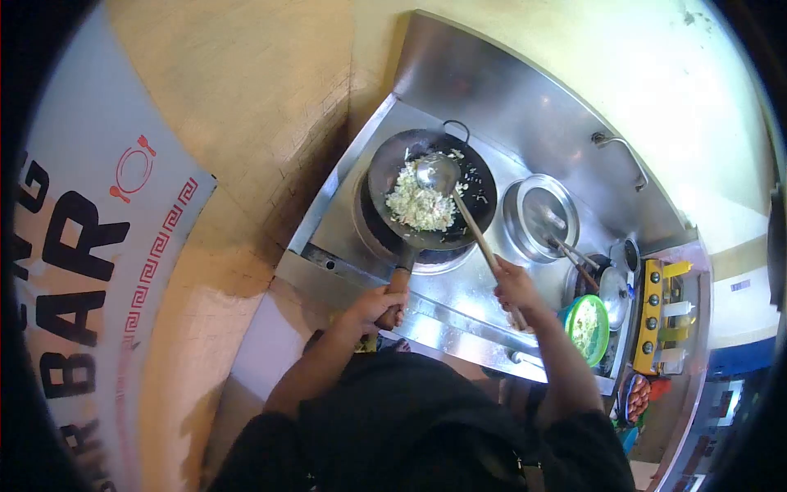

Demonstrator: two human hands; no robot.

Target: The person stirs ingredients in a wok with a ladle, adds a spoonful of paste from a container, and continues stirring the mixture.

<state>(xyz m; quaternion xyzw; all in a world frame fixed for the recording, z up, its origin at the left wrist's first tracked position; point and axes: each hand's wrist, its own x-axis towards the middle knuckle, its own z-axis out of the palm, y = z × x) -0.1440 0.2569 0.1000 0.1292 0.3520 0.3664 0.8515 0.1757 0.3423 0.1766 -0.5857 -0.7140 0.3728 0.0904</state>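
Observation:
A dark wok [384, 176] sits tilted over the burner on the steel range, with a loop handle at its far rim. My left hand [379, 306] is wrapped round its wooden handle [399, 295]. Fried rice [422, 205], pale with small bits mixed in, lies in the wok, and some grains cling to its right side. My right hand [515, 287] grips the wooden handle of a ladle [438, 173]. The ladle's metal bowl rests among the rice near the far side of the wok.
Right of the wok stands a round metal pot [541, 217]. Further right are a green bowl [589, 330] of chopped food, a lidded pan [615, 297], a yellow panel with knobs [648, 318] and several squeeze bottles [677, 309]. A curved faucet [623, 152] juts from the steel backsplash.

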